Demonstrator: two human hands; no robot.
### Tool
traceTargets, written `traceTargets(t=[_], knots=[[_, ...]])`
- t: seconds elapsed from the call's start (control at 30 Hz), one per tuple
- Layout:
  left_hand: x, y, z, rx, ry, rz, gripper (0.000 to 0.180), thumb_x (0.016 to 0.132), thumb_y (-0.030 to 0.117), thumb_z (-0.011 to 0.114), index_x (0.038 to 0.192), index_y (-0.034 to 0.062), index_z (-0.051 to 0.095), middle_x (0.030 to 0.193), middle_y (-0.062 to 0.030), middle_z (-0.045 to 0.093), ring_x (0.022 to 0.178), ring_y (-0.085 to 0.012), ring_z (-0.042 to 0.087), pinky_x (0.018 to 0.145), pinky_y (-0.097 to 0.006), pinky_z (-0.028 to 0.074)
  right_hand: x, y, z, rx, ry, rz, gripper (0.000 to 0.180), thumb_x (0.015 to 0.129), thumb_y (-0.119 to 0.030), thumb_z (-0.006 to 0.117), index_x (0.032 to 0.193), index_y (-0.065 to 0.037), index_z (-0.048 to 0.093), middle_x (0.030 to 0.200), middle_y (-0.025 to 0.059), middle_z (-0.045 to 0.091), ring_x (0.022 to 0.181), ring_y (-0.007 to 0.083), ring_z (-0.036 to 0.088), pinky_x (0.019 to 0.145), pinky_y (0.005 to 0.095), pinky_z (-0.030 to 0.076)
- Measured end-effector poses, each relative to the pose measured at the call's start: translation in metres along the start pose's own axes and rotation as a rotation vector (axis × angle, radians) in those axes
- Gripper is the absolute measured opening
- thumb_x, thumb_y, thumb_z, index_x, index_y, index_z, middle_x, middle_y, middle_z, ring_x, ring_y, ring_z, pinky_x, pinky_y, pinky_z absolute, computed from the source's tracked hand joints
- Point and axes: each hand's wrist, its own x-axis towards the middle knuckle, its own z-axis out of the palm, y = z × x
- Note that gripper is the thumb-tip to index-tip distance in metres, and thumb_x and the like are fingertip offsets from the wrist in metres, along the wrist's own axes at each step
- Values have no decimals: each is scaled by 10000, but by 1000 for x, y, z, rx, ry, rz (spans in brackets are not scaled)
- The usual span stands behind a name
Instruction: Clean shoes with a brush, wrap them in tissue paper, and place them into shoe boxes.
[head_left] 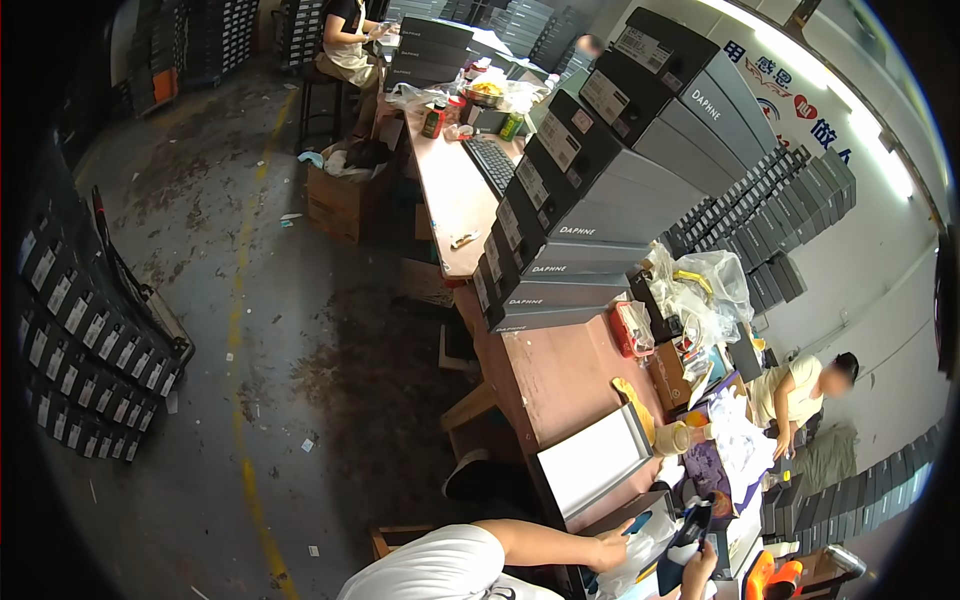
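At the lower right of the head view, my right hand (700,570) grips a dark shoe (688,538), navy to black, held up at a tilt. Beside it my left hand (608,549) has its fingers closed at the edge of crumpled clear plastic (645,552). Something blue shows by those fingertips, and I cannot make out exactly what they pinch. Under the plastic lies a dark grey box, mostly hidden by my arm. Just beyond it, a shallow box part with a white inside (595,462) rests on the table (540,370).
A tall leaning stack of grey shoe boxes (600,215) stands farther along the table. To its right are plastic bags (710,290) and a red container (630,328). Orange shoes (770,575) lie at the lower right. Another person (800,390) works across the table; boxes on a trolley (95,340) stand left.
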Motion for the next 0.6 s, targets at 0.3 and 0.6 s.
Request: traceTargets(t=[0.3,0.6], knots=[[-18,20,-53,-2168,496,-32,766,914,360,627,1502,78,224,1398,-44,435,1287,-166,405,1007,-275,380,-40,-123,22,717,88,35,362,850,-40,455,1170,64,592,1150,201,631,1045,282,615,928,352,460],[-25,-3,-43,-1884,896,-193,664,860,69,700,1409,62,326,1277,-59,487,1155,-146,507,988,-308,431,-47,-178,10,978,-260,330,531,939,-258,600,1363,27,457,1276,151,563,1178,202,511,975,302,406]])
